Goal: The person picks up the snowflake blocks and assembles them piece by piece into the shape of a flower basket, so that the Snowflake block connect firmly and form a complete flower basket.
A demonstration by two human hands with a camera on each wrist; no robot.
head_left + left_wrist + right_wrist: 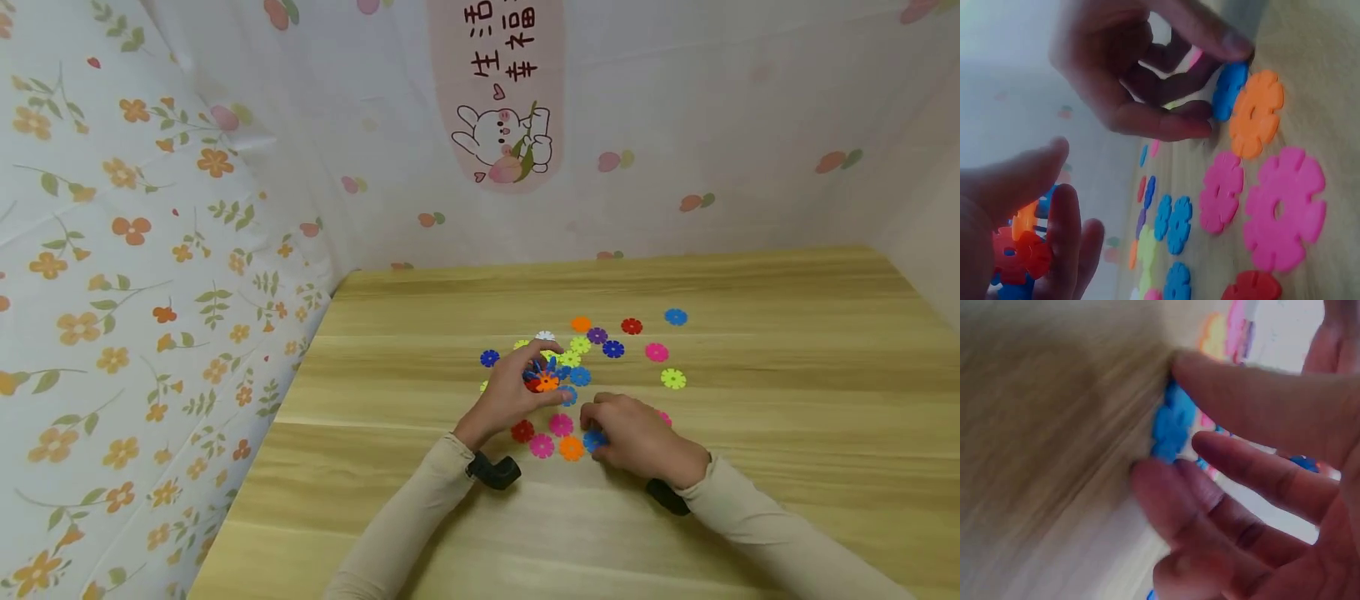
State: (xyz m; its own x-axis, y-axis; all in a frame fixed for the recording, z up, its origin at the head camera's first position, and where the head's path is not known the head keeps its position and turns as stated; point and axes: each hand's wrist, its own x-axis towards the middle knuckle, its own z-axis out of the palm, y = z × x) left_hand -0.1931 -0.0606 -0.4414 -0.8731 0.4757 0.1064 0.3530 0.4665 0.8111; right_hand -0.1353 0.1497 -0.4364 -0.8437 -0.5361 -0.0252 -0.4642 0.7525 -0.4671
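My left hand holds a joined cluster of flower-shaped plastic discs, in red, orange and blue, a little above the table. Its thumb and fingers curve round the cluster and hide part of it. To the right and nearer me, my right hand has thumb and fingertips at the edges of a blue flower-shaped disc, pinching it at the table surface. Beside that disc lies an orange disc. Two pink discs and a red disc lie farther left.
More loose discs are spread beyond the hands on the wooden table, among them a purple disc, a yellow-green disc and a white disc. A patterned cloth hangs behind the table and along its left side.
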